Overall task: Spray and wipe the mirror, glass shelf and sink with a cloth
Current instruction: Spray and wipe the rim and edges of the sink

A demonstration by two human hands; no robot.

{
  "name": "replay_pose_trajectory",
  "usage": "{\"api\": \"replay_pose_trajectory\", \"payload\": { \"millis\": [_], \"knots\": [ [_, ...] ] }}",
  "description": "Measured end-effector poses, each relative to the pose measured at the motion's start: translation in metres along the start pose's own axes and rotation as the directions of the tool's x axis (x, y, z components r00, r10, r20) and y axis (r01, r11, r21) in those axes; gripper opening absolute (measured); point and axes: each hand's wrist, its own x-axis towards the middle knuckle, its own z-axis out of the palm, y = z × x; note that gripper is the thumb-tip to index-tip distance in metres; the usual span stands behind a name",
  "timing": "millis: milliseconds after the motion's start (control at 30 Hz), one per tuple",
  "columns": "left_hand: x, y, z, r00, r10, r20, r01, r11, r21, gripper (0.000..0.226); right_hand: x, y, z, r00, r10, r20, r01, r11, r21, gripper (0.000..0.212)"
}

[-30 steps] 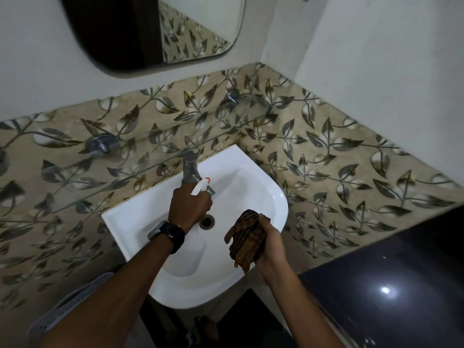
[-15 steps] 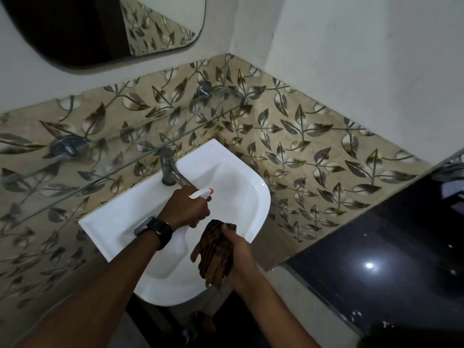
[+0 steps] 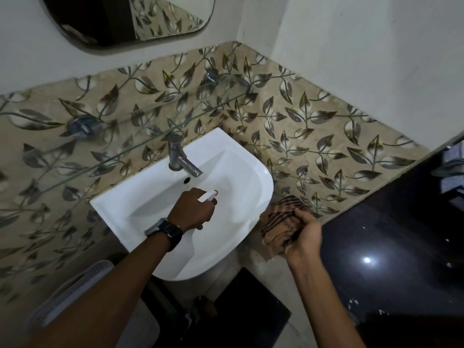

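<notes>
A white wall-hung sink [image 3: 241, 156] with a steel tap [image 3: 179, 156] fills the middle of the view. My left hand [image 3: 192, 209] hovers over the basin, shut on a white spray bottle [image 3: 208, 196] whose orange-tipped nozzle points right; the bottle's body is hidden under my hand. My right hand [image 3: 305, 234] is off the sink's right rim, shut on a bunched brown striped cloth [image 3: 280, 222]. A clear glass shelf [image 3: 120, 151] runs along the leaf-patterned tiles above the sink. The dark mirror [image 3: 130, 18] hangs at the top left.
A glossy black counter [image 3: 401, 247] lies to the right, close to my right hand. Two round steel shelf brackets [image 3: 81, 126] sit on the tiled wall. A white perforated basket [image 3: 72, 295] stands low at the left. Dark floor shows under the sink.
My right hand has carried the cloth from over the basin's front out past the sink's right rim. My left hand has stayed over the basin with the bottle. The camera has shifted.
</notes>
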Motion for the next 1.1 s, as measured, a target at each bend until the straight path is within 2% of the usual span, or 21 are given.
{"api": "replay_pose_trajectory", "payload": {
  "millis": [100,167,233,367,467,533,667,800,867,933,1000,1033,1100],
  "knots": [
    [-0.012,-0.011,0.003,0.999,0.012,-0.045,-0.010,0.999,0.053,0.035,-0.005,0.003,-0.004,1.000,0.003,-0.024,-0.003,1.000,-0.010,0.030],
    [-0.020,-0.022,0.006,0.998,0.006,-0.061,-0.003,0.999,0.045,0.041,-0.008,0.010,-0.005,0.999,-0.003,-0.034,0.002,1.000,-0.022,0.022],
    [-0.030,-0.029,0.004,0.998,-0.014,-0.058,0.014,1.000,-0.002,0.042,-0.009,0.016,-0.005,0.999,-0.010,-0.036,0.009,0.999,-0.039,0.022],
    [-0.049,-0.044,0.001,0.998,-0.066,-0.018,0.065,0.996,-0.054,0.018,-0.014,0.022,-0.007,1.000,-0.002,-0.029,0.001,0.998,-0.055,0.021],
    [-0.065,-0.065,0.006,0.997,-0.072,0.016,0.073,0.995,-0.066,0.021,-0.020,0.024,-0.007,1.000,0.016,-0.027,-0.017,0.999,-0.033,0.022],
    [-0.074,-0.079,0.011,0.998,-0.062,0.023,0.063,0.997,-0.034,0.028,-0.022,0.026,-0.008,1.000,0.021,-0.020,-0.021,0.999,-0.027,0.020],
    [-0.091,-0.100,0.020,0.999,-0.034,0.033,0.028,0.987,0.157,0.046,-0.022,0.032,-0.015,0.999,0.011,-0.037,-0.013,0.999,-0.049,0.016],
    [-0.102,-0.115,0.021,0.997,-0.076,0.026,0.071,0.987,0.147,0.039,-0.023,0.039,-0.019,0.999,0.012,-0.032,-0.014,0.997,-0.069,0.014],
    [-0.105,-0.119,0.021,0.998,-0.051,0.033,0.045,0.986,0.160,0.029,-0.022,0.042,-0.022,1.000,0.008,-0.029,-0.011,0.997,-0.073,0.014],
    [-0.108,-0.126,0.019,1.000,-0.022,-0.013,0.024,0.985,0.171,0.029,-0.022,0.043,-0.023,1.000,0.005,-0.031,-0.007,0.996,-0.083,0.014],
    [-0.112,-0.141,0.013,0.993,-0.040,-0.110,0.058,0.986,0.159,0.044,-0.023,0.046,-0.023,1.000,0.002,-0.020,-0.004,0.996,-0.092,0.015],
    [-0.114,-0.150,0.011,0.986,-0.068,-0.151,0.094,0.981,0.172,0.045,-0.024,0.047,-0.023,1.000,0.005,-0.015,-0.006,0.996,-0.094,0.015],
    [-0.122,-0.163,0.004,0.981,-0.104,-0.166,0.137,0.969,0.204,0.032,-0.026,0.050,-0.020,1.000,0.022,0.000,-0.022,0.995,-0.101,0.017]
  ]
}}
